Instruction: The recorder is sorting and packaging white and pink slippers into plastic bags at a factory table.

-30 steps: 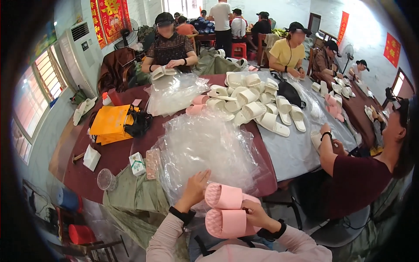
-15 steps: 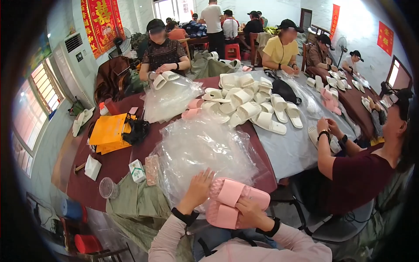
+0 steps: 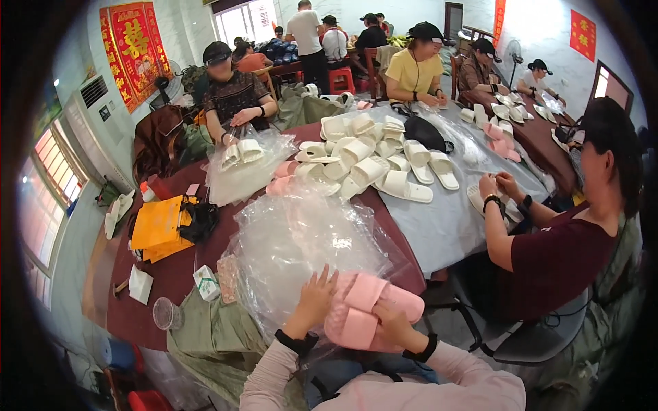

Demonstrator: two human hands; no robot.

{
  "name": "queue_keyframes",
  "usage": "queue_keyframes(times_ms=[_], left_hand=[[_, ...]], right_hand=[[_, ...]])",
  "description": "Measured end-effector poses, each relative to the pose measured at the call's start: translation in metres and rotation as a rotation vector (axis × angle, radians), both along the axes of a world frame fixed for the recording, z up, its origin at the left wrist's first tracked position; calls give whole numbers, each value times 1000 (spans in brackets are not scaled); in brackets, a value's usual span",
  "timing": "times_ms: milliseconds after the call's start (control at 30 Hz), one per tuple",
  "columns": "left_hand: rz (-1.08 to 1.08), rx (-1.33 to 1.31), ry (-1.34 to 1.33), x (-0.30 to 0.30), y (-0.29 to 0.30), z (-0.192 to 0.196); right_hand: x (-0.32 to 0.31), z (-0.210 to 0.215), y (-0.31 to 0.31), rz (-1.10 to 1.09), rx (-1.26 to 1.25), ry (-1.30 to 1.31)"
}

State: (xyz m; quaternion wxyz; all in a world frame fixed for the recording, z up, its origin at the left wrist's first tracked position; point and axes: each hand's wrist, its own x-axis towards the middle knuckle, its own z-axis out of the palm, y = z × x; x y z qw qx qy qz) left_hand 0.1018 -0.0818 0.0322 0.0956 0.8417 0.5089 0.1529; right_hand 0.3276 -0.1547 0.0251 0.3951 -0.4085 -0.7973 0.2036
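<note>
A pair of pink slippers (image 3: 356, 315) is in my right hand (image 3: 397, 327), whose fingers reach in around the straps. The slippers lie side by side, held over the near edge of a stack of clear plastic bags (image 3: 301, 240). My left hand (image 3: 315, 298) is stretched out flat on the bags, its fingers apart, just left of the slippers. Whether its thumb touches a slipper is hard to make out. Beyond the bags is a heap of cream slippers (image 3: 370, 154), with a few pink slippers (image 3: 281, 179) along its left side.
Left on the dark red table (image 3: 164, 315) are yellow bags (image 3: 161, 226), a small white box (image 3: 205, 282) and a clear round tub (image 3: 168, 314). Green cloth (image 3: 219, 335) hangs over the near edge. A co-worker (image 3: 548, 260) sits at right; another (image 3: 236, 96) sits across.
My view has shifted slightly, and my left fingers are spread wider on the bags. The pink slippers stay in my right hand. Across the table, a co-worker has lowered white slippers onto plastic.
</note>
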Motion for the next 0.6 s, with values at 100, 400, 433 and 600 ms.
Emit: queue_keyframes(times_ms=[100, 400, 433, 600], left_hand=[[-89, 105, 284, 3, -11, 4], [-6, 210, 213, 23, -17, 8], [-19, 195, 223, 25, -17, 12], [-63, 117, 149, 40, -26, 33]], right_hand=[[-7, 6, 8, -242, 24, -1], [-13, 5, 20, -210, 134, -152], [-13, 9, 23, -184, 128, -150], [-20, 29, 37, -299, 59, -102]])
